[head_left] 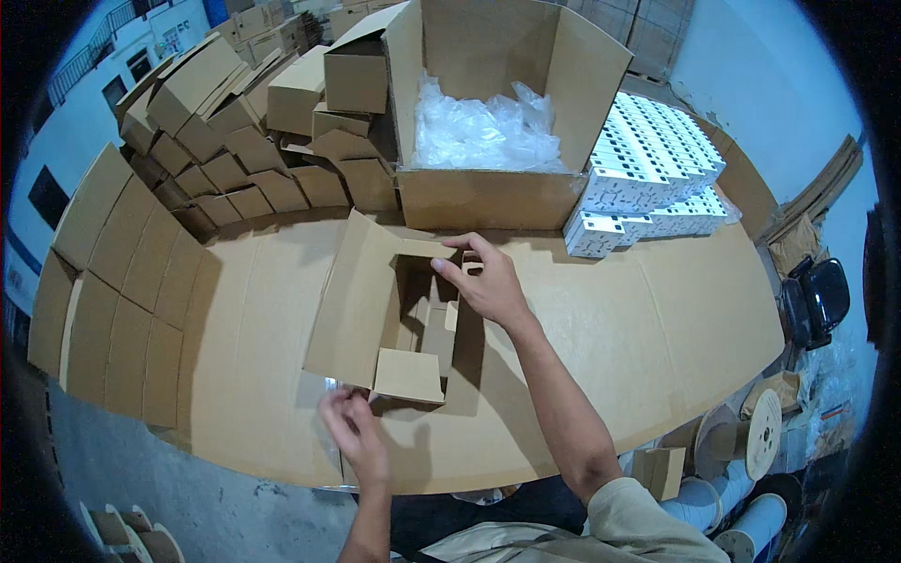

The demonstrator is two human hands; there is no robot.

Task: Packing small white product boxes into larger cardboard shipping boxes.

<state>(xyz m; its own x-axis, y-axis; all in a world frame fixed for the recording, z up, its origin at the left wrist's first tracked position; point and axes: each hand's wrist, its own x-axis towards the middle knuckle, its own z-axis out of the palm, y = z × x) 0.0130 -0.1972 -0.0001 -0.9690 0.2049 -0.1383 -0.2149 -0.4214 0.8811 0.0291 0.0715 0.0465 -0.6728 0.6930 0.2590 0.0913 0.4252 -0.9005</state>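
Both hands work on the small open carton (394,314) in the middle of my cardboard-covered table (657,328). My right hand (488,281) pinches the carton's far flap with fingers closed on its edge, while my left hand (349,424) grips the near corner beside the lower flap. Behind it stands a large open box (488,197) of clear plastic bags (479,131), with white parts (648,169) stacked to its right and folded small boxes (235,141) piled left.

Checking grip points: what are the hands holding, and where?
Right hand grips the small open carton by its far flap; left hand pinches its near edge.
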